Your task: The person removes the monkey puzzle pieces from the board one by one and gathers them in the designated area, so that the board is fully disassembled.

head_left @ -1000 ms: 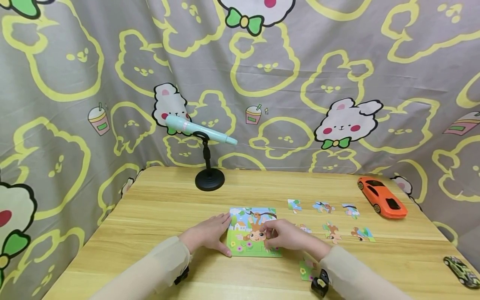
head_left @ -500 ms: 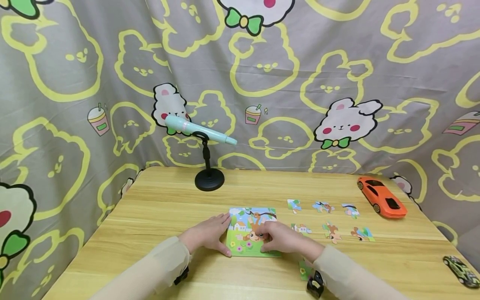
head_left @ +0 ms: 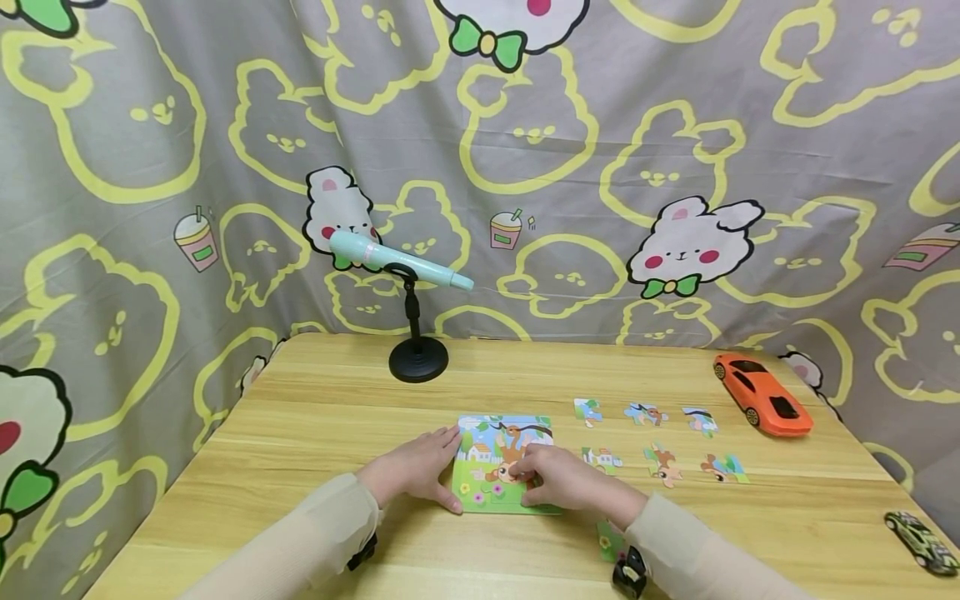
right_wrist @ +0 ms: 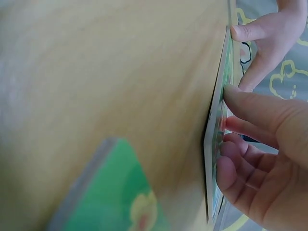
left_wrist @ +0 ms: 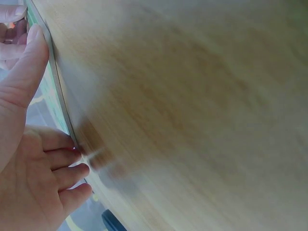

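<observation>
A wooden counter carried everything. Near its front edge lay the puzzle board, steadied so it would not slide: the left hand rested flat, fingers straight, against the board's left edge. The right hand pressed curled fingertips on the monkey picture; whether it pinched a piece could not be told. Loose puzzle pieces lay spread to the right, within reach.

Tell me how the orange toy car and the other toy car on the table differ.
The orange toy car is larger and plain orange with dark windows; the green toy car is smaller, dark with green-yellow markings. The orange one sits far back on the table; the green one lies at the near right edge. Both sit untouched.
</observation>
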Motion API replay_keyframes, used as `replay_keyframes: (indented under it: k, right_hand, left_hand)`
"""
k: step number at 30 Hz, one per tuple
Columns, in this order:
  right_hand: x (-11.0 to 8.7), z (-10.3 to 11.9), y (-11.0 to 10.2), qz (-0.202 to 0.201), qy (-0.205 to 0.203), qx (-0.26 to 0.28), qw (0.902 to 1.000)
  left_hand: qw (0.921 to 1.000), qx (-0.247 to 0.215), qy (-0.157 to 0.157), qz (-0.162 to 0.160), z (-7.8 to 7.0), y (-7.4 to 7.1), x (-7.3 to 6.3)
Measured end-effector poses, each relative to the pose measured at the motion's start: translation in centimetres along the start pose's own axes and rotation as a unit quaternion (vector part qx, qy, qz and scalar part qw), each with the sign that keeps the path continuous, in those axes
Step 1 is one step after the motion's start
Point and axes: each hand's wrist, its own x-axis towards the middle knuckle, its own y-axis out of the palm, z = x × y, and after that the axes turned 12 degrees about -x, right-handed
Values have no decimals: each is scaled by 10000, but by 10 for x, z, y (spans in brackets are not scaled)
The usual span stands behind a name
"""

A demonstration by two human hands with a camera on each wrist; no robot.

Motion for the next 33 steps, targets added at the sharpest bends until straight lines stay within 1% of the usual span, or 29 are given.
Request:
replay_keyframes:
  k: [4, 19, 21, 24, 29, 31, 33]
  right_hand:
    - [0, 1, -1, -23, -37, 20, 10000]
    - [3, -1, 0, 149, -1, 258, 9996]
    - [3, -1, 0, 141, 3, 415, 9990]
    - [2, -3, 0, 71, -68, 788, 9968]
    - [0, -4, 0, 5, -1, 1517, 9884]
    - [0, -4, 0, -15, 68, 1679, 9858]
    - [-1, -4, 0, -66, 106, 1719, 9850]
  left_hand:
    - [10000, -6, 6, -3, 1, 0, 0]
    - [10000, 39, -13, 9, 1, 0, 0]
    - [10000, 57, 2, 4, 1, 0, -1]
    - [10000, 51, 25, 4, 1, 0, -1]
    - [10000, 61, 3, 32, 2, 0, 0]
    - [10000, 81, -12, 50, 3, 0, 1]
    - [9999, 80, -26, 70, 3, 0, 1]
